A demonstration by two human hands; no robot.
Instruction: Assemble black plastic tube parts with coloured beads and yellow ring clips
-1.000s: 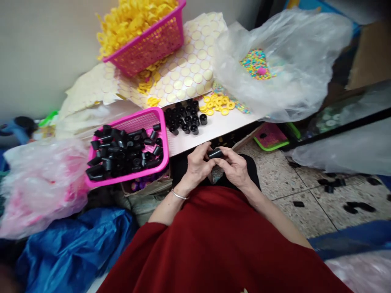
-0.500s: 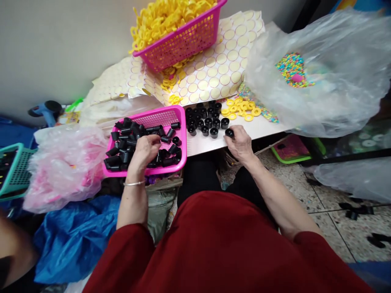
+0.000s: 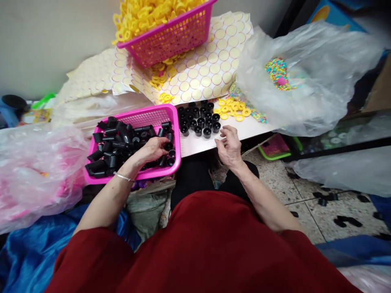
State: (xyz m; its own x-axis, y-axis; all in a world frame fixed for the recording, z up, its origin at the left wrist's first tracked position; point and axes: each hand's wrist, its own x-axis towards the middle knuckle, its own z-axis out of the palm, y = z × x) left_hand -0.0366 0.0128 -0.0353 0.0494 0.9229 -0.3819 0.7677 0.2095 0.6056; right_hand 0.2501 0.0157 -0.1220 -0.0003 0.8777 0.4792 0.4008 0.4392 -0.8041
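My left hand point(image 3: 154, 149) reaches into a pink basket point(image 3: 176, 134) full of short black plastic cylinders point(image 3: 111, 140). Its fingertips close on a black plastic cylinder point(image 3: 168, 146) near the basket's right wall; the hand partly hides the pieces under it. On the white board to the right, black plastic cylinders point(image 3: 200, 122) stand upright in a cluster, hollow ends up. My right hand point(image 3: 229, 147) hovers by the front right of this cluster, fingers apart, holding nothing. Beyond it lies a small heap of yellow rings point(image 3: 233, 108).
A tall pink basket point(image 3: 171, 42) heaped with yellow plastic pieces stands on sticker sheets point(image 3: 214, 61) at the back. A clear bag point(image 3: 305, 81) with coloured beads sits right, and a bag of pink pieces point(image 3: 39, 171) left. Black pieces point(image 3: 348, 221) lie on the floor.
My right hand has let go of a black plastic cylinder, which now stands at the cluster's front right. My left hand has moved to the basket's right side. The view has shifted.
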